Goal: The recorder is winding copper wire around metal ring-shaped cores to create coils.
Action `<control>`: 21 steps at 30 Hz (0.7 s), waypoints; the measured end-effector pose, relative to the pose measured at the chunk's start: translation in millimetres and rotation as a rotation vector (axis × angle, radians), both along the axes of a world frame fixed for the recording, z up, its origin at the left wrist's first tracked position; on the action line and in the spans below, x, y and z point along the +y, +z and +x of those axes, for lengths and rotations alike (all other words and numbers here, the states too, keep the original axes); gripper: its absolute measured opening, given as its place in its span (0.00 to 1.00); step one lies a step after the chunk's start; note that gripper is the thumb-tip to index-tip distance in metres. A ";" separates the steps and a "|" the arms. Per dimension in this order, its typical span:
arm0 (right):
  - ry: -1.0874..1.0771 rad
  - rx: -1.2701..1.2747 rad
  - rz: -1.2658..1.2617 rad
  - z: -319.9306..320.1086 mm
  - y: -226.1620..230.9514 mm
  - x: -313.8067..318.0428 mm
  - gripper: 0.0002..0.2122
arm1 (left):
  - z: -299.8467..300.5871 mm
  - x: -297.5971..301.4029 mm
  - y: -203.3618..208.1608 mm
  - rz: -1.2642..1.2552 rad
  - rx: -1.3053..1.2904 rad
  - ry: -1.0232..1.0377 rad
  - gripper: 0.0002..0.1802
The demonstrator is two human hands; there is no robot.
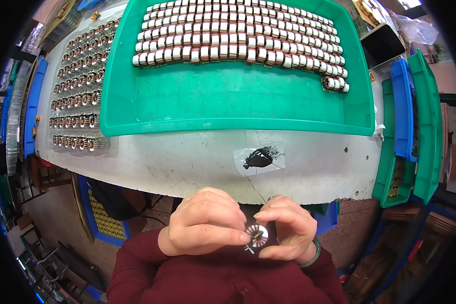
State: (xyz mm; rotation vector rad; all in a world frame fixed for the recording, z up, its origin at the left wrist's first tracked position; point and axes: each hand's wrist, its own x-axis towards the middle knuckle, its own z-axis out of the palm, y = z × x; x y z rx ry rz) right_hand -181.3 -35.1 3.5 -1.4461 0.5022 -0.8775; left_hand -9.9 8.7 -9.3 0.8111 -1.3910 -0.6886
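A small ring-shaped coil (257, 236), wound with dark reddish wire and with a white part on one side, is in front of my chest. My left hand (207, 223) is closed, its thumb and fingertips pinching the coil's left edge. My right hand (290, 230) curves around the other side, index fingertip and thumb close to the rim. A thin stick (257, 192) slants up and away from the right hand's fingers, which appear to hold it; their grip is partly hidden. Beyond it, a clear sheet smeared with black paste (260, 158) lies on the white table (187, 157).
A large green tray (228, 124) holds packed rows of coils with white parts. To its left, a clear plastic tray (81, 114) holds rows of similar coils. Blue bins (403, 111) and green bins (424, 126) stand at the right. A dark-screened device (382, 45) is at the far right.
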 end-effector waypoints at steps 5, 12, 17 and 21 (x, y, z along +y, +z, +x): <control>0.006 0.000 -0.013 0.8 -2.2 0.0 0.21 | -1.7 -1.4 2.6 0.018 -0.047 0.001 0.07; -0.039 -0.024 0.065 1.2 -4.0 0.6 0.19 | -7.5 0.3 2.2 0.108 -0.022 0.010 0.09; -0.129 -0.014 0.080 3.0 -3.1 1.7 0.18 | -9.0 0.4 1.6 0.076 0.014 0.114 0.11; -0.222 -0.005 0.009 4.8 -3.0 0.3 0.19 | -3.0 -0.9 5.5 0.077 -0.073 0.064 0.11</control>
